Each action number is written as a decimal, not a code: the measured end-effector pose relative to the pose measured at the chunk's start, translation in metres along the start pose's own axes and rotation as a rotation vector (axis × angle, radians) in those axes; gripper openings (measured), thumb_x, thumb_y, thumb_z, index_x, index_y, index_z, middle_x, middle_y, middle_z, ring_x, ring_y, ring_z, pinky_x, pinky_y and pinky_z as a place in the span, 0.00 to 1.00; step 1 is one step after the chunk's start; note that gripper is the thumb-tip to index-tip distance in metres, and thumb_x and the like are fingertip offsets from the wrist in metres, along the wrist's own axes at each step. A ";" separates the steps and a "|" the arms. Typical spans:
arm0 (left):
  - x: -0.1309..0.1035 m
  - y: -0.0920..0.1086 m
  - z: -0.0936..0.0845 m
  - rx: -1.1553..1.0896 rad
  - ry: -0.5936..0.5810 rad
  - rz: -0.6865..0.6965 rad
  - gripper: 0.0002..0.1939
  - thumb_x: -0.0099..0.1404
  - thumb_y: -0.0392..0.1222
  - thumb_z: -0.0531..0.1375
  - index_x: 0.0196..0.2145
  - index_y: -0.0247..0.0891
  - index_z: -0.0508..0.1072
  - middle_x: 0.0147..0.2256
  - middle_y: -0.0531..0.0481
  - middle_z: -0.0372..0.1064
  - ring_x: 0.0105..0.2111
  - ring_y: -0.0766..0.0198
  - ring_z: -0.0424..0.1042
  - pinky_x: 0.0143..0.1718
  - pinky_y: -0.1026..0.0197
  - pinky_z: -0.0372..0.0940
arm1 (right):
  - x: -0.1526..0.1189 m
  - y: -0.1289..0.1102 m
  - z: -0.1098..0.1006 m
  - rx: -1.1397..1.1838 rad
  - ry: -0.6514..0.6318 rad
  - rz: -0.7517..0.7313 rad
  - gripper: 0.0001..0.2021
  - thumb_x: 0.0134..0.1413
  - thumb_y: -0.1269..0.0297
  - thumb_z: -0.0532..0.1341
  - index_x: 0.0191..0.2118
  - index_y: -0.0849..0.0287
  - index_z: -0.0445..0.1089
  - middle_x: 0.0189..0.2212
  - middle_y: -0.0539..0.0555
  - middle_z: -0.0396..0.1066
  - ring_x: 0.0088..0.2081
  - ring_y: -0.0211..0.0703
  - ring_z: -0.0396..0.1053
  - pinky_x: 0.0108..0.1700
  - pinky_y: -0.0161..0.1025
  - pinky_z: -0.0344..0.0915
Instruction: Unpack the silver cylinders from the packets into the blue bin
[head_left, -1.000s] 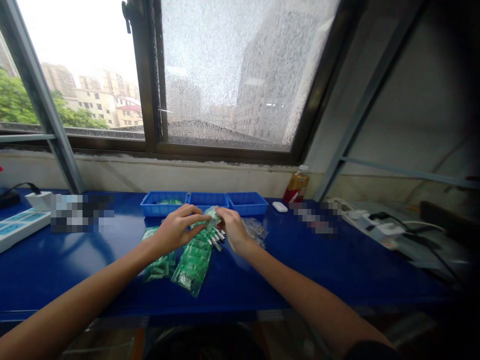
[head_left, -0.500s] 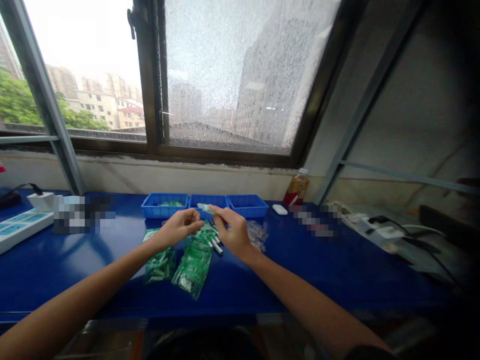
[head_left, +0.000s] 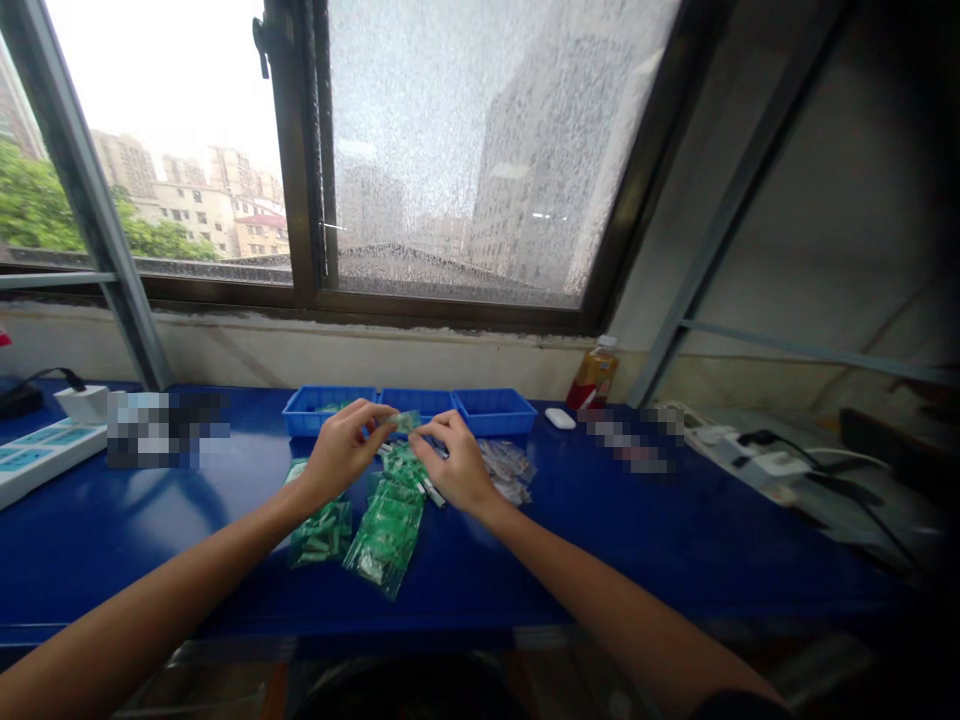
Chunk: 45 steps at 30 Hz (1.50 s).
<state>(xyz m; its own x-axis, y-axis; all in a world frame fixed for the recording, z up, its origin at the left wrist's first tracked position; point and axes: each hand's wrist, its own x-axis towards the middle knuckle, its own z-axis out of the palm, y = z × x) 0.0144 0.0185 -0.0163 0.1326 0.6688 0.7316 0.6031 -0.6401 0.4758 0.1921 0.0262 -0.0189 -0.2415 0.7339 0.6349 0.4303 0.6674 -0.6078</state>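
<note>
A small clear-green plastic packet (head_left: 407,421) is stretched between my two hands, above the blue table. My left hand (head_left: 346,450) pinches its left side, thumb against fingers. At its lower right edge, the fingertips of my right hand (head_left: 455,462) are closed on it. Below my hands lies a green clear bag (head_left: 386,535) with a pile of small green pieces (head_left: 405,465) at its top end. Left of it is another green bag (head_left: 321,532) holding several tube-like pieces. Small white sticks (head_left: 433,492) show partly beneath my right hand.
Three blue bins stand in a row by the wall: left bin (head_left: 292,412) with green packets, middle bin (head_left: 420,402), right bin (head_left: 499,412). Clear packets (head_left: 511,470) lie right of my hands. A drink bottle (head_left: 594,375), a white case (head_left: 559,418) and a power strip (head_left: 52,450) are farther out.
My left hand has moved right and up to take hold of the packet. My right hand has shifted slightly, and the packet now lies level between both hands.
</note>
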 end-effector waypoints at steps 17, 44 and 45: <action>0.005 -0.001 0.000 -0.775 -0.371 -0.610 0.25 0.61 0.59 0.50 0.29 0.31 0.70 0.27 0.47 0.67 0.28 0.64 0.67 0.31 0.62 0.65 | -0.005 0.009 0.000 -0.169 -0.073 -0.270 0.15 0.56 0.65 0.51 0.44 0.57 0.72 0.24 0.53 0.69 0.23 0.37 0.61 0.29 0.35 0.57; 0.019 -0.024 -0.017 -0.326 -0.134 -0.538 0.19 0.56 0.55 0.55 0.29 0.33 0.68 0.18 0.55 0.57 0.18 0.70 0.58 0.19 0.67 0.51 | -0.004 0.010 0.002 -0.087 -0.022 -0.274 0.27 0.51 0.72 0.52 0.59 0.59 0.52 0.28 0.50 0.63 0.29 0.38 0.62 0.36 0.35 0.61; 0.021 -0.032 -0.024 -0.172 -0.058 -0.468 0.19 0.57 0.55 0.54 0.30 0.33 0.69 0.20 0.54 0.60 0.19 0.68 0.60 0.21 0.66 0.54 | -0.005 0.009 0.001 -0.080 -0.001 -0.264 0.27 0.50 0.73 0.52 0.58 0.59 0.52 0.27 0.49 0.61 0.28 0.37 0.61 0.35 0.35 0.61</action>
<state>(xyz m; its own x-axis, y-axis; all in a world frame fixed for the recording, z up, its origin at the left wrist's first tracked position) -0.0209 0.0442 -0.0042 -0.0746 0.9160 0.3942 0.4709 -0.3161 0.8236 0.1961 0.0288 -0.0281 -0.3559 0.5357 0.7657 0.4197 0.8237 -0.3813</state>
